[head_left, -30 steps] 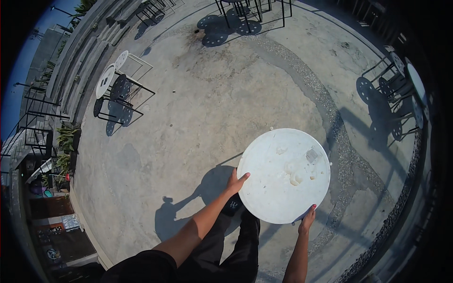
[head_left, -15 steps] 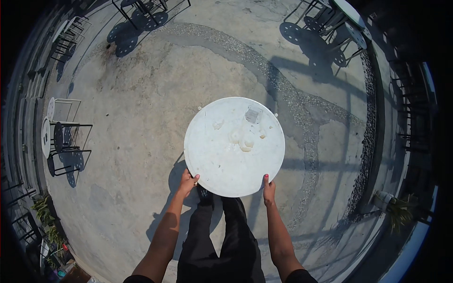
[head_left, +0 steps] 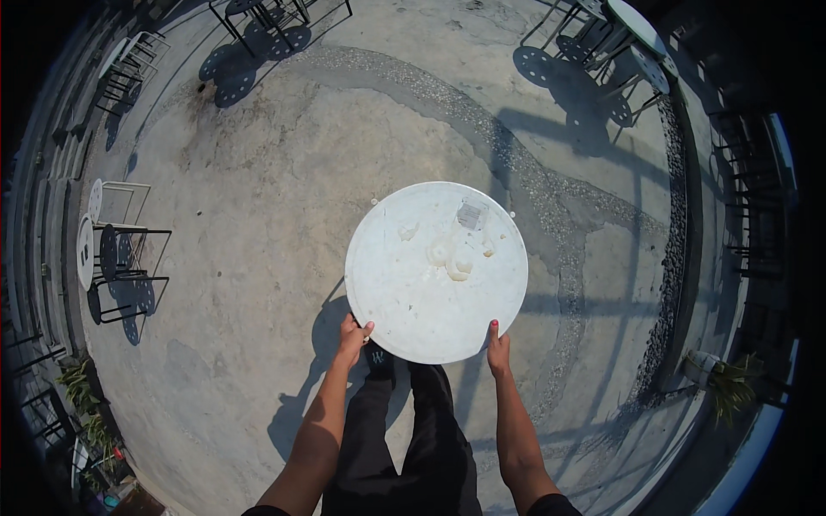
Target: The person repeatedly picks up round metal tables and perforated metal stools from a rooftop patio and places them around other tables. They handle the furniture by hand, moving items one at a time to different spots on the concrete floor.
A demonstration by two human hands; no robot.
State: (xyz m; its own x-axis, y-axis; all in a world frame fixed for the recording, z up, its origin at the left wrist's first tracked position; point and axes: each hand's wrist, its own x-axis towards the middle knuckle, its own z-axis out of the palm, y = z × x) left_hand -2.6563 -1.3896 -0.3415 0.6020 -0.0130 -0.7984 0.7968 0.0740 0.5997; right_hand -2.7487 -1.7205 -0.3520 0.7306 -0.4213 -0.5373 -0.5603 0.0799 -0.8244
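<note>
A round white table (head_left: 413,275) is in front of my legs, its top worn, with brownish stains and a grey patch near the far right side. Small pale tips, probably of its legs, poke out beyond the far rim. My left hand (head_left: 351,340) grips the near left edge, thumb on top and fingers curled underneath. On the near right edge my right hand (head_left: 498,351) holds on the same way, its red-nailed thumb against the rim. The fingers below the tabletop are hidden, as is most of the table's underside.
Black and white stools (head_left: 107,249) stand at the left by stone steps (head_left: 53,215). More stools are at the top, and a white table (head_left: 635,24) with stools is at the far right. A potted plant (head_left: 701,365) sits along the right edge. The ground is sunlit concrete (head_left: 258,241).
The table and both my hands have shifted slightly to the right and a little toward me. The grip of both hands is unchanged.
</note>
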